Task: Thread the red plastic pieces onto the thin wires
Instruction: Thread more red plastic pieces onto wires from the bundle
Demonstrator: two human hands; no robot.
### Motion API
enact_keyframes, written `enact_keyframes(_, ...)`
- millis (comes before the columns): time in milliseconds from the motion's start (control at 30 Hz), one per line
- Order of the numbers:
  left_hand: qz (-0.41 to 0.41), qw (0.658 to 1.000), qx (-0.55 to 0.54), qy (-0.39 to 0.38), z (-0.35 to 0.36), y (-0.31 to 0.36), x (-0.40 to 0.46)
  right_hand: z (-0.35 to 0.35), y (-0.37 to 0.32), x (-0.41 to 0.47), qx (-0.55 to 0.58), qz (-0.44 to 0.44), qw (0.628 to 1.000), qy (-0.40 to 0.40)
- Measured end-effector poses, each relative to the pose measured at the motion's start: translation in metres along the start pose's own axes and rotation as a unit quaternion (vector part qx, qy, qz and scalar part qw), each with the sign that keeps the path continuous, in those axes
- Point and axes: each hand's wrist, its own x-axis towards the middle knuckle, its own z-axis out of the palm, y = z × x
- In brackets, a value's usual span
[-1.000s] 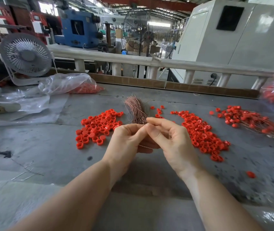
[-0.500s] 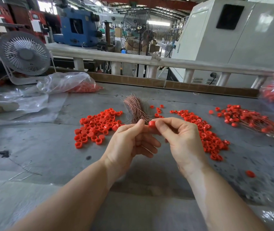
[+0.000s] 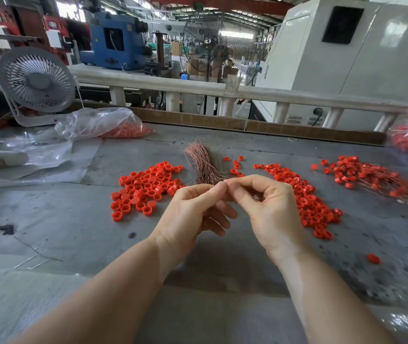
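We see bare grey desk (image 3: 49, 232) in front of both wrists, with a low wooden edge (image 3: 247, 125) at the far side. Our left hand (image 3: 188, 214) and right hand (image 3: 272, 212) meet fingertip to fingertip, pinching something too small to identify. Red plastic pieces (image 3: 143, 189) lie piled left and right of the thin wires (image 3: 204, 165). A fan (image 3: 36, 80) stands far left.
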Motion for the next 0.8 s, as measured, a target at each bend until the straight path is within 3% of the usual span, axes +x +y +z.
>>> enact_keyframes(200, 0.01, 0.999, -0.002, 0.054, -0.0013, -0.0009, 0.0013, 0.0015, -0.001, -0.0008, -0.097, -0.031, 0.995, 0.008)
enact_keyframes(433, 0.013, 0.993, -0.006, 0.114, -0.0025, 0.0006, 0.0027, 0.0, 0.0009, 0.0005, -0.122, -0.003, 0.993, -0.003)
enact_keyframes(700, -0.017, 0.989, -0.007, 0.145, -0.0051, -0.0012, 0.005, -0.0017, 0.0064, 0.0011, -0.083, 0.098, 0.991, -0.043)
enact_keyframes(800, -0.023, 0.991, 0.005, 0.134, -0.0045, -0.0021, 0.0049, -0.0032, 0.0056, 0.0017, -0.006, 0.129, 0.992, -0.009)
